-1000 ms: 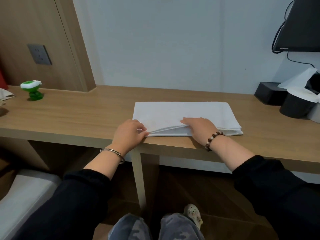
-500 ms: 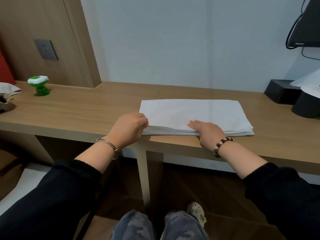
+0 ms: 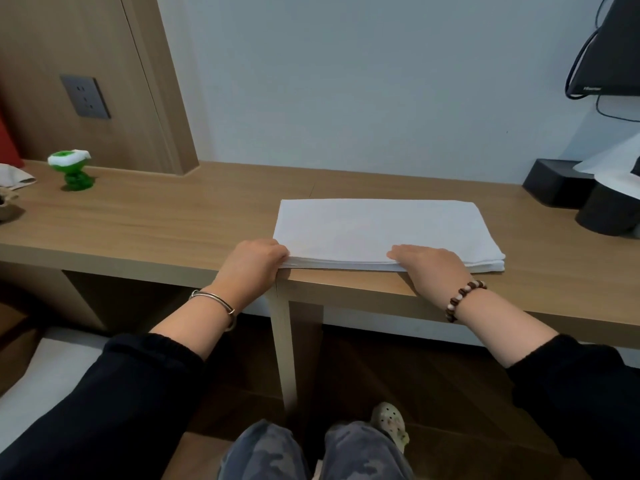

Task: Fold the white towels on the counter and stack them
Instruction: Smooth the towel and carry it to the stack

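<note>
- White folded cloth towel (image 3: 381, 230) lies flat by the light wooden counter (image 3: 156, 220)'s front edge.
- Left hand (image 3: 254, 263) grasps its near-left corner, fingers curled.
- Right hand (image 3: 431, 268) presses its near edge, fingers flat.

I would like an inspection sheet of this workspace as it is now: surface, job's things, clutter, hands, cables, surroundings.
Surface: wooden counter, with a seam near its middle.
Job's things: folded white towel lies flat by the front edge; several layers show at its near side.
Clutter: green figurine far left; black box and black cylinder far right, white paper over them.
Hands: left hand grips the towel's near left corner; right hand rests on its near edge, fingers laid flat.
Cables: black cables hang from the black screen, upper right.
Surroundings: grey wall socket on a wooden panel; pale wall behind.
</note>
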Demonstrator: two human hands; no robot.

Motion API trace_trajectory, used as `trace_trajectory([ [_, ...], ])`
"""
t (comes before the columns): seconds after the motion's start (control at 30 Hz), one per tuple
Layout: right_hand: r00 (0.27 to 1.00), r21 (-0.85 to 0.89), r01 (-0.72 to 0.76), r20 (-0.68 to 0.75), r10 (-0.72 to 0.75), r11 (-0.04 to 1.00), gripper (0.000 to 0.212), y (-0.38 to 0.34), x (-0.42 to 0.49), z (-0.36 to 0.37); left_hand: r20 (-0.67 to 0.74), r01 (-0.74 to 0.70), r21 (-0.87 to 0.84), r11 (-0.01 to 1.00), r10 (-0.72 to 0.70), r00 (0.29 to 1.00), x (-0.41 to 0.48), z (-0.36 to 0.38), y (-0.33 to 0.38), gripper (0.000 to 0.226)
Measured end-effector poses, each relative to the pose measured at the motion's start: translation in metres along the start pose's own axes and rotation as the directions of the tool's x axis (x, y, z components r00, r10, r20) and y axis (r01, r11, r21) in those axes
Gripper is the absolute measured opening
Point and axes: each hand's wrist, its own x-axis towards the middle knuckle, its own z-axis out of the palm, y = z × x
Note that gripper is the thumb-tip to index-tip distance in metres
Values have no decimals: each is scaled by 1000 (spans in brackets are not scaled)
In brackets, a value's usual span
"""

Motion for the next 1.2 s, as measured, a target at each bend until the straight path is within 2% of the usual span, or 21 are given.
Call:
trace_trajectory([
  [0.1, 999, 6, -36, 15, 36, 999, 57, 8, -3, -2, 62, -20, 180, 983, 9, 998, 1, -3, -4, 15],
  [0.2, 997, 27, -34, 63, 32, 999, 66, 5, -4, -4, 68, -68, 273, 960, 52, 996, 3, -2, 2, 18],
  [0.3, 996, 37, -14, 83, 11, 999, 65, -6, -3, -7, 0, -113, 210, 971, 116, 993, 15, 4, 20, 24],
  [0.37, 997, 50, 30, 63, -33, 998, 60, -22, 0, -7, -8, -24, 46, 999, 25, 1000, 29, 9, 39, 32],
  [0.43, 997, 69, 70, 29, -72, 995, 56, -41, 4, -3, 93, 148, -131, 980, -137, 986, 43, 18, 59, 43],
  [0.47, 997, 85, 79, 20, -81, 993, 56, -48, 5, -2, 161, 221, -150, 964, -197, 967, 50, 23, 66, 46],
  [0.6, 999, 165, 24, 24, -29, 986, 52, -33, -2, -4, 307, 281, -9, 960, -264, 914, 58, 38, 71, 49],
  [0.7, 992, 164, -123, 24, 121, 979, 46, 6, -19, -8, 324, 274, 17, 962, -264, 908, 56, 39, 63, 49],
  [0.8, 967, 294, -250, 21, 255, 923, 40, 28, -39, -10, 344, 267, 22, 963, -258, 903, 56, 37, 55, 48],
  [0.87, 969, 267, -241, 19, 245, 933, 37, 20, -41, -13, 358, 283, 45, 958, -280, 891, 59, 32, 50, 47],
  [0.93, 979, 195, -205, 26, 204, 959, 35, -1, -37, -17, 332, 326, 156, 932, -360, 872, 64, 25, 43, 45],
  [1.0, 990, 244, -137, -2, 142, 960, 33, -29, -32, -21, 317, 391, 213, 896, -442, 839, 69, 18, 33, 39],
  [1.07, 994, 491, -73, -38, 105, 868, 29, -56, -29, -22, 377, 443, 58, 894, -431, 820, 76, 13, 31, 34],
  [1.13, 998, 759, -37, -3, 59, 650, 24, -76, -26, -24, 421, 414, -40, 910, -360, 833, 80, 11, 38, 26],
  [1.2, 1000, 873, -1, -13, 26, 487, 20, -81, -22, -27, 438, 390, -37, 920, -336, 834, 77, 17, 48, 34],
])
